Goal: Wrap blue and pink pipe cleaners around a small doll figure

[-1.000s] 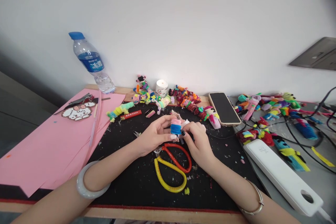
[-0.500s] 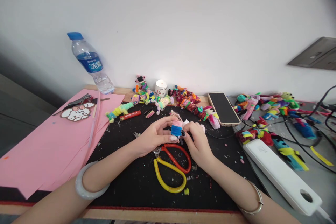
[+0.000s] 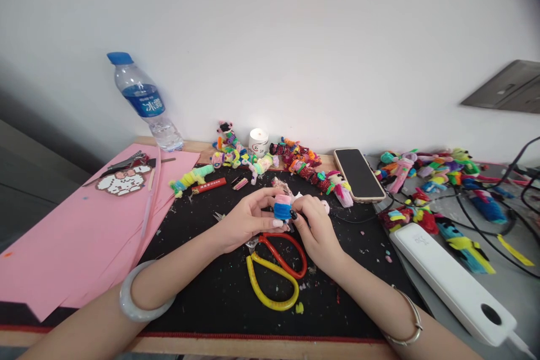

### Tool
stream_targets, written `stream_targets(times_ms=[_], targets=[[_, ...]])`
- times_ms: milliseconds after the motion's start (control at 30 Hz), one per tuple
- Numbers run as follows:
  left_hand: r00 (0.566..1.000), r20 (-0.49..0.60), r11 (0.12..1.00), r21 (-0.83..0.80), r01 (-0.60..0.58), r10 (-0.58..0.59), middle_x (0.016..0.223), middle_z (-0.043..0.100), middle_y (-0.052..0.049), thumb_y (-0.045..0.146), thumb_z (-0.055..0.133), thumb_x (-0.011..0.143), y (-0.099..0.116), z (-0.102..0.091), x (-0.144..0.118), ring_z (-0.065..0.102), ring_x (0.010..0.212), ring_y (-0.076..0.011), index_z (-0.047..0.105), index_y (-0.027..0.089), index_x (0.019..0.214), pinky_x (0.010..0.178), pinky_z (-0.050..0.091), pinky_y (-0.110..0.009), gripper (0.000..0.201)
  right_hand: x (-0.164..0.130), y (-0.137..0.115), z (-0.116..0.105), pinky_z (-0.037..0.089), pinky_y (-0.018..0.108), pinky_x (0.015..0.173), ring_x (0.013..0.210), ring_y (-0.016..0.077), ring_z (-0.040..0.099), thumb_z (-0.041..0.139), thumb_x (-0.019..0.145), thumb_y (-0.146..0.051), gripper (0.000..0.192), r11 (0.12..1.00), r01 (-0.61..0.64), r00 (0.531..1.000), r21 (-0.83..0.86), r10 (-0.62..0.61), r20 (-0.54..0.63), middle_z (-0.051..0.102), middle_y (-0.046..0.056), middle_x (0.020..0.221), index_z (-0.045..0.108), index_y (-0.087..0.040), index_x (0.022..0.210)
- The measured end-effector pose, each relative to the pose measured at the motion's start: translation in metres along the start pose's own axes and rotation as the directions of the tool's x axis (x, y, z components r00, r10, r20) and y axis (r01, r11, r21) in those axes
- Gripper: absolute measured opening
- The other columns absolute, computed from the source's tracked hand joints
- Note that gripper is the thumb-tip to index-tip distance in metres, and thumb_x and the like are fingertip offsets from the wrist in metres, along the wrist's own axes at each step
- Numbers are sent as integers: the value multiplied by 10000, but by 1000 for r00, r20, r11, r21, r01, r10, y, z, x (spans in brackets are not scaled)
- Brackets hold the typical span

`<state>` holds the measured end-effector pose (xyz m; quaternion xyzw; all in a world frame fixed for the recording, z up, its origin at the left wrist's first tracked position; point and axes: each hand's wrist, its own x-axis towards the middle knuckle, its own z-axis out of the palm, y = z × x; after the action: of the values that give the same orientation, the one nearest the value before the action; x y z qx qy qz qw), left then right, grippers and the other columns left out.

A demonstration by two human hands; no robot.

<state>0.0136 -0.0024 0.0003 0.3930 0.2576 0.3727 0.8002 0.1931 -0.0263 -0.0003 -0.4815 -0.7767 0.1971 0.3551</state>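
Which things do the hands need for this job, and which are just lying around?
In the job:
pink-and-blue fuzzy piece, in the left hand, right hand at its edge
scissors, probably, lying close by

Just lying about, it seems:
water bottle
phone

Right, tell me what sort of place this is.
A handicraft desk, most likely: scissors and scraps lie on the mat, with fuzzy figures nearby. Whether it's a home or workshop, I can't tell.
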Motion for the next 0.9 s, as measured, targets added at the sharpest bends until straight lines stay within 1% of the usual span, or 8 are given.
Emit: stream_targets(times_ms=[167, 333, 400, 467, 567, 700, 800, 900], targets=[[1000, 8, 1000, -25, 5, -5, 1079, 564, -28, 63, 715, 669, -2, -1, 0, 622, 875, -146, 566, 246, 1070, 803, 536, -322, 465, 0, 1, -1, 382, 338, 718, 806, 196, 476, 401, 909, -202, 155, 999, 14, 1000, 42, -14, 10, 538, 45, 844, 524, -204, 815], [1000, 9, 999, -40, 2, -2, 1087, 564, -24, 49, 705, 675, -2, 0, 0, 629, 871, -145, 570, 243, 1072, 808, 538, -319, 462, -1, 3, 0, 393, 356, 758, 856, 201, 493, 412, 908, -193, 186, 997, 19, 1000, 69, -19, -3, 565, 53, 909, 596, -220, 923], [1000, 15, 999, -51, 2, -1, 1100, 567, -23, 46, 707, 670, -2, 0, -1, 633, 869, -146, 575, 246, 1069, 807, 539, -320, 465, -1, 4, 0, 398, 362, 770, 868, 202, 498, 417, 905, -193, 204, 996, 32, 999, 78, -31, -9, 571, 54, 926, 616, -225, 939], [1000, 29, 998, -63, 9, -7, 1101, 579, -23, 46, 707, 671, -2, 0, -1, 642, 852, -143, 580, 250, 1068, 797, 542, -316, 464, -1, 4, -1, 402, 369, 780, 883, 206, 503, 419, 905, -200, 218, 995, 45, 999, 85, -45, 0, 574, 56, 948, 629, -230, 951], [997, 66, 996, -79, 37, -31, 1049, 609, -19, 45, 700, 681, -1, 0, -1, 657, 798, -131, 585, 259, 1074, 772, 547, -295, 462, -1, 3, -2, 404, 385, 802, 919, 215, 504, 409, 911, -214, 242, 993, 55, 998, 106, -59, 27, 571, 60, 1004, 633, -251, 994], [993, 107, 994, -97, 55, -44, 1035, 605, -8, 33, 686, 695, 0, 0, -3, 659, 785, -122, 586, 273, 1080, 762, 551, -275, 465, -1, 1, -1, 400, 394, 847, 970, 218, 506, 393, 923, -245, 260, 981, 65, 997, 185, -73, 40, 559, 60, 1057, 622, -273, 1043], [992, 122, 994, -96, 54, -42, 1057, 584, -6, 34, 677, 705, 1, 1, -4, 657, 788, -121, 577, 275, 1080, 759, 551, -268, 457, -1, -1, -1, 409, 382, 864, 985, 214, 507, 386, 929, -280, 261, 961, 59, 997, 270, -73, 41, 549, 62, 1050, 633, -266, 1014], [991, 131, 994, -95, 50, -38, 1063, 567, -1, 38, 671, 712, 2, 2, -4, 654, 785, -119, 564, 275, 1064, 760, 551, -272, 438, 0, -4, 0, 418, 370, 880, 996, 213, 508, 385, 929, -314, 271, 943, 24, 998, 333, -43, 50, 538, 65, 1043, 649, -255, 946]])
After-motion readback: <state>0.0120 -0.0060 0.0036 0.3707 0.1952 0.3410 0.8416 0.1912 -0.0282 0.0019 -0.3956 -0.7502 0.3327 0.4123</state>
